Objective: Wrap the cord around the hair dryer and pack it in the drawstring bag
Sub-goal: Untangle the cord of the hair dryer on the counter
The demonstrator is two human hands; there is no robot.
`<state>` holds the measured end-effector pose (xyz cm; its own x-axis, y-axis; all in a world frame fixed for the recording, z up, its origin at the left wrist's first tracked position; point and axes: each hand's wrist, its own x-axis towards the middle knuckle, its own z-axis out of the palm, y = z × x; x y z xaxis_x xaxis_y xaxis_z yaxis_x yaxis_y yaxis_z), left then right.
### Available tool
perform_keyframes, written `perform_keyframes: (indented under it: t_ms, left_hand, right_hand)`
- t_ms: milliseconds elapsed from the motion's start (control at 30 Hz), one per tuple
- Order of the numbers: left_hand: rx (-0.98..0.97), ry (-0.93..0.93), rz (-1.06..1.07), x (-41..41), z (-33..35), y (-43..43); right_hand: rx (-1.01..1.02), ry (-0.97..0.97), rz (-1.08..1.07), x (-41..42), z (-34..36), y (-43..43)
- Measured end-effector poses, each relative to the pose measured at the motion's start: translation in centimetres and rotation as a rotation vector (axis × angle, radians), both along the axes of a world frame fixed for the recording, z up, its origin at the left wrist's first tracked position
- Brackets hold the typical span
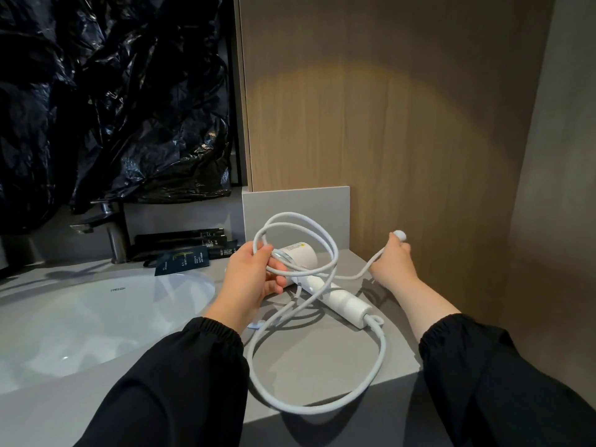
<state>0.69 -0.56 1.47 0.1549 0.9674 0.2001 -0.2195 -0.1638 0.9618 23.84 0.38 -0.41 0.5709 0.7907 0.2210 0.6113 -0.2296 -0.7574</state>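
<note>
Left hand (254,279) is clenched round a bunch of cord (383,348) loops, right at the front end of the dryer (351,306). Fingers curl under, thumb on top. Can't tell if the fingers also grip the dryer head itself.

Right hand (392,262) is clenched on the cord's far end. The white plug (400,236) sticks out above the fist, and the cord runs slack from there back to the dryer.

The white dryer sits between the two hands over the grey surface (322,366), head toward the left hand, handle pointing near-right. Shadows lie under it; can't tell if it touches the surface.

Two cord loops arc up over the head and cross the handle. One big loop leaves the handle's end, lies on the surface and hangs past its near edge. The wrap is loose, not tight on the body.

Both arms wear black sleeves (180,382) with gathered cuffs.

White sink (96,317) is set in the surface at left, with a dark metal tap (111,233) behind it. Black packets (193,243) lie between the tap and the dryer. Crumpled black plastic (113,91) hangs at upper left. A wood panel (387,108) stands behind the hands, with a low grey upstand (306,204) at its foot.
</note>
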Motion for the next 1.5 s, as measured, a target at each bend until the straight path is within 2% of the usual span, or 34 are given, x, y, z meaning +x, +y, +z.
perform_keyframes:
  t_ms: [233, 333, 400, 500, 567, 733, 967, 1133, 1233, 1300, 1367, 1433, 1500]
  left_hand:
    - [0.019, -0.016, 0.009, -0.1, 0.0, 0.0]
    - [0.034, 0.008, 0.012, -0.2, -0.1, 0.1]
    - [0.064, 0.043, 0.012, -0.1, -0.2, 0.1]
    - [0.141, 0.118, -0.009, 0.2, -0.3, -0.1]
    - [0.187, 0.174, -0.040, 0.4, -0.3, -0.3]
    - [0.275, 0.233, -0.021, 0.5, -0.4, -0.4]
    - [0.340, 0.291, 0.014, 0.5, -0.4, -0.5]
    - [0.327, 0.320, 0.005, 0.6, -0.4, -0.7]
    - [0.273, 0.293, 0.012, 0.6, -0.4, -0.6]
    - [0.208, 0.217, 0.014, 0.6, -0.3, -0.4]
    - [0.134, 0.113, 0.034, 0.4, -0.2, -0.2]
    - [0.061, 0.011, 0.049, 0.1, -0.2, 0.0]
    - [0.005, -0.075, 0.049, -0.1, 0.0, 0.1]
  right_hand:
    - [-0.019, -0.002, 0.102, 0.1, 0.2, -0.5]
    - [0.162, 0.076, 0.116, -0.2, 0.9, -1.1]
    - [0.336, 0.216, 0.212, -0.7, 1.5, -1.3]
    - [0.436, 0.689, 0.539, -2.0, 2.3, -2.0]
    - [0.328, 0.876, 0.715, -2.6, 2.7, -2.5]
    - [-0.025, 0.764, 0.848, -3.0, 2.9, -3.4]
    - [-0.128, 0.809, 0.932, -2.7, 2.9, -3.6]
    - [-0.063, 0.785, 0.820, -2.7, 2.9, -3.4]
    - [0.088, 0.773, 0.703, -2.4, 2.7, -2.9]
    - [0.258, 0.773, 0.551, -2.1, 2.7, -2.3]
    - [0.370, 0.663, 0.286, -1.4, 2.6, -1.8]
    - [0.408, 0.479, 0.071, -0.8, 2.4, -1.5]
    - [0.436, 0.411, -0.015, -0.3, 2.1, -1.4]
